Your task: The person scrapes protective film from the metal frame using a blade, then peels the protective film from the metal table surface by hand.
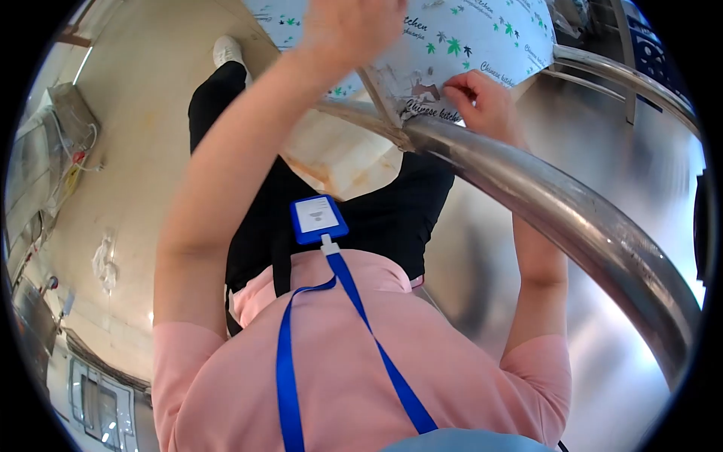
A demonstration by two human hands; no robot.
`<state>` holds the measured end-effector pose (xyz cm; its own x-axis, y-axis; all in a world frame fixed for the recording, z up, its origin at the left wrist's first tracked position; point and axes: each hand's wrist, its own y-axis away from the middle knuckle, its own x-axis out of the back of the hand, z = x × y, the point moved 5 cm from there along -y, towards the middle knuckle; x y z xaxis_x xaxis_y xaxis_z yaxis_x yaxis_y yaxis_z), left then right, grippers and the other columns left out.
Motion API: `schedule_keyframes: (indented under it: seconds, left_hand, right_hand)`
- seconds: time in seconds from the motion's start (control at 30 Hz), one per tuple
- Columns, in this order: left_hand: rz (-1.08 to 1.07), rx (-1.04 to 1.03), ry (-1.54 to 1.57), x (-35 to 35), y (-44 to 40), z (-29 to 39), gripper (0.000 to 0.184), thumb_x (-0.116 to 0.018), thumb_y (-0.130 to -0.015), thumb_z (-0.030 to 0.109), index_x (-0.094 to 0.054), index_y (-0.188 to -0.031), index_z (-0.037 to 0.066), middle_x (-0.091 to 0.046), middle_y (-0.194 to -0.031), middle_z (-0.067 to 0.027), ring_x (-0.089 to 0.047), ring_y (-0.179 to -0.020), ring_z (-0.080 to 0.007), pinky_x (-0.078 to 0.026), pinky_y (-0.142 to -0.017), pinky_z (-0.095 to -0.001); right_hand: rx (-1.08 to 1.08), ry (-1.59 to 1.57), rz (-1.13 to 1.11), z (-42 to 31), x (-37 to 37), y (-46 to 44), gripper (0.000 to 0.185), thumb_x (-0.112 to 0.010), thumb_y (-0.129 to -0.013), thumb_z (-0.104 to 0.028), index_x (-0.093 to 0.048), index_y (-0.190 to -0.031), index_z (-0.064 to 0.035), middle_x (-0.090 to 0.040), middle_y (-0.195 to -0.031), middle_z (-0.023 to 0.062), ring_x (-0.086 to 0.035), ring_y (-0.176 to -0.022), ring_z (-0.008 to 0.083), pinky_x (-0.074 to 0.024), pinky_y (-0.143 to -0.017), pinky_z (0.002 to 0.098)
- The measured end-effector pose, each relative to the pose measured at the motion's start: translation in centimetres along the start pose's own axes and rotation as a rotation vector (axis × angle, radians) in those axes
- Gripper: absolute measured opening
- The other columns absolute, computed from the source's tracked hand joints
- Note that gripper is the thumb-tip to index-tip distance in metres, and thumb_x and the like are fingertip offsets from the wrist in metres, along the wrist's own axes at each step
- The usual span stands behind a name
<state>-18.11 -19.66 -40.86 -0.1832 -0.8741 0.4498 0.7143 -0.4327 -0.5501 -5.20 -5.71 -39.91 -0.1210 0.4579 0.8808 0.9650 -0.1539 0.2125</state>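
Pale blue sheet [482, 45], printed "Chinese kitchen", is seen at top centre. The right hand [488, 109] is half curled over it; the left hand [354, 32] is blurred. Whether anything is held cannot be told.

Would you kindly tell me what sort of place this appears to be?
Probably an indoor workplace, possibly a kitchen: the badge on a blue lanyard, the curved metal rail and the sheet printed "Chinese kitchen" suggest this.
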Motion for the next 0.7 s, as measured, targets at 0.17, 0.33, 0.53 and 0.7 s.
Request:
schedule_keyframes:
  seconds: [0.17, 0.33, 0.53, 0.7]
  left_hand:
    - [0.252, -0.164, -0.196, 0.2, -3.8, -2.7, 0.010, -0.056, -0.067, 0.001, -0.057, -0.076, 0.000, -0.053, -0.085, -0.0156, -0.050, -0.081, -0.0344, -0.043, -0.070, -0.0397]
    - [0.273, -0.084, -0.248, -0.3, -3.7, -3.8, 0.009, -0.056, -0.067, 0.000, -0.056, -0.075, -0.001, -0.054, -0.088, -0.0168, -0.050, -0.082, -0.0347, -0.042, -0.073, -0.0400]
    - [0.256, -0.067, -0.257, -0.4, -3.8, -3.9, 0.007, -0.055, -0.067, 0.000, -0.056, -0.074, -0.002, -0.053, -0.088, -0.0170, -0.050, -0.082, -0.0345, -0.042, -0.073, -0.0387]
    - [0.238, -0.040, -0.260, -0.4, -3.8, -3.7, 0.006, -0.055, -0.067, 0.000, -0.056, -0.073, -0.002, -0.054, -0.086, -0.0170, -0.050, -0.081, -0.0345, -0.042, -0.073, -0.0385]
  right_hand:
    - [-0.149, 0.006, -0.128, -0.6, -0.4, -0.3, 0.019, -0.062, -0.072, -0.018, -0.061, -0.077, -0.0005, -0.060, -0.075, 0.0123, -0.060, -0.068, 0.0252, -0.0474, -0.062, 0.0323]
    - [-0.193, 0.053, -0.163, -1.2, -0.5, -0.8, 0.018, -0.060, -0.069, -0.017, -0.061, -0.073, 0.0004, -0.060, -0.070, 0.0132, -0.060, -0.068, 0.0265, -0.0468, -0.062, 0.0342]
    - [-0.210, 0.038, -0.102, -1.0, -0.5, -0.9, 0.015, -0.058, -0.067, -0.014, -0.059, -0.070, 0.0009, -0.059, -0.066, 0.0144, -0.059, -0.063, 0.0280, -0.0459, -0.060, 0.0346]
    - [-0.405, -0.181, -0.114, 0.6, -0.6, -0.3, 0.016, -0.058, -0.068, -0.014, -0.059, -0.070, 0.0016, -0.060, -0.066, 0.0149, -0.058, -0.061, 0.0276, -0.0458, -0.059, 0.0334]
